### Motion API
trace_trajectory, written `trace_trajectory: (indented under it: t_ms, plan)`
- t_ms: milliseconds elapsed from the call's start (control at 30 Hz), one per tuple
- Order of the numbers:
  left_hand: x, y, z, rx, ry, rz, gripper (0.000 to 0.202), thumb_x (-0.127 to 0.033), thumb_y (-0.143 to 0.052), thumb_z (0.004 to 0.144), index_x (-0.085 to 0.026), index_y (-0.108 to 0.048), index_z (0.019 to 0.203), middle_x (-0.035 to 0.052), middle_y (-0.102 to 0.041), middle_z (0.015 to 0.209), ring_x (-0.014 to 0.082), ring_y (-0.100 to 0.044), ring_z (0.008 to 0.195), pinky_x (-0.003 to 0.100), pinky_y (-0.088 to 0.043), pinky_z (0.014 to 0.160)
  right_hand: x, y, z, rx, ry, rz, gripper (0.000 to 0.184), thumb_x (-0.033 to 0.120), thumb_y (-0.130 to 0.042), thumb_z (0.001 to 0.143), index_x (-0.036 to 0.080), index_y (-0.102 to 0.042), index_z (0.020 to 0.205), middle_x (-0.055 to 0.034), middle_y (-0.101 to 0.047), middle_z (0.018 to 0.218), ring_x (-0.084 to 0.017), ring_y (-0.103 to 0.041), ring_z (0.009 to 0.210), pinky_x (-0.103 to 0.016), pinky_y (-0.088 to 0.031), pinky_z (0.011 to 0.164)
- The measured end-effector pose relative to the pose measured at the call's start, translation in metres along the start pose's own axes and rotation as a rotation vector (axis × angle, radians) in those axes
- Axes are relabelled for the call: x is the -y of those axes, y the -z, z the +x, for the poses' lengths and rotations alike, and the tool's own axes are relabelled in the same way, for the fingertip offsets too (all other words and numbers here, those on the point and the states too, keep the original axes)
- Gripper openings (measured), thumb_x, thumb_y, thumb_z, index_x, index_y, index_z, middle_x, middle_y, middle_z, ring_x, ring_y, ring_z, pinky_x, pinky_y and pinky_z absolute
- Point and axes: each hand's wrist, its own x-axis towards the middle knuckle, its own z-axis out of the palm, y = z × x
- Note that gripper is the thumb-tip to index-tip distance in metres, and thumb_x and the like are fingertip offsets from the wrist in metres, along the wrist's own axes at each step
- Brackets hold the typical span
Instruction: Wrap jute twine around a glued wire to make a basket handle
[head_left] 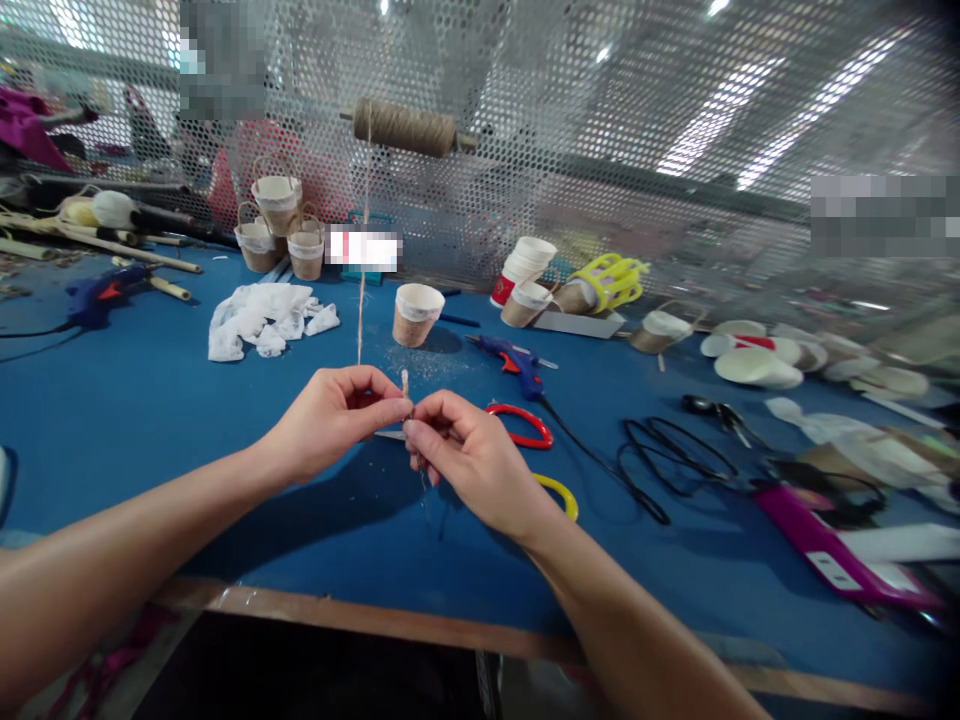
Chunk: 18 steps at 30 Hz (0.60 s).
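Brown twine [361,320] runs down from a spool [405,127] to my hands. My left hand [337,415] pinches it between thumb and fingertips. Close beside it, my right hand [472,455] is also closed in a pinch on the twine, its fingertips almost touching the left ones. A short pale end sticks up between the hands, and thin strands dangle below the right fingers. Scissors with a red loop [529,428] and a yellow loop lie under and behind my right hand, partly hidden. Beyond the hands stands a twine-wrapped cup [415,325] with a white rim.
A blue glue gun [514,362] with a black cord lies right of the cup; another glue gun [109,293] is at left. White cloth [262,312], stacked small baskets [277,205] and paper cups [529,262] stand farther back. A purple power strip [817,535] lies at right.
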Motion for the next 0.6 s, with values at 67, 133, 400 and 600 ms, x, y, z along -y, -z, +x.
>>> trace_trajectory:
  t_ms: [67, 133, 400, 600]
  plan:
    - [0.0, -0.001, 0.0, -0.012, -0.01, 0.026, 0.013, -0.022, -0.063, 0.067, -0.013, -0.055, 0.061, -0.0027, -0.054, 0.059, 0.0065, -0.047, 0.053, 0.021, -0.039, 0.053, -0.002, -0.002, -0.001, -0.033, 0.015, -0.074, 0.012, 0.027, -0.049, 0.081, 0.017, -0.046, 0.074, 0.0008, -0.054, 0.065, -0.008, -0.05, 0.053, -0.021, -0.041, 0.048]
    - [0.0, -0.002, 0.0, -0.028, -0.024, 0.044, 0.014, -0.022, -0.062, 0.067, -0.013, -0.054, 0.061, -0.0025, -0.054, 0.06, 0.0072, -0.048, 0.056, 0.021, -0.039, 0.056, -0.003, -0.003, -0.001, -0.076, 0.028, -0.145, 0.011, 0.026, -0.05, 0.08, 0.017, -0.048, 0.075, 0.0001, -0.055, 0.065, -0.009, -0.05, 0.056, -0.022, -0.042, 0.05]
    - [0.007, 0.005, 0.002, 0.234, 0.041, -0.24, 0.013, -0.023, -0.062, 0.071, -0.013, -0.054, 0.067, -0.0016, -0.055, 0.063, 0.0085, -0.052, 0.057, 0.023, -0.04, 0.058, 0.0, 0.007, 0.0, 0.234, -0.117, 0.266, 0.016, 0.031, -0.053, 0.079, 0.015, -0.052, 0.076, 0.0019, -0.054, 0.061, -0.006, -0.05, 0.049, -0.018, -0.041, 0.042]
    - [0.009, 0.006, 0.004, 0.188, 0.086, -0.278, 0.011, -0.021, -0.064, 0.069, -0.012, -0.058, 0.068, 0.0001, -0.057, 0.068, 0.0083, -0.053, 0.059, 0.022, -0.039, 0.056, -0.003, 0.005, 0.002, 0.118, -0.117, 0.299, 0.015, 0.029, -0.056, 0.077, 0.015, -0.053, 0.072, 0.0036, -0.053, 0.058, -0.004, -0.047, 0.045, -0.017, -0.039, 0.04]
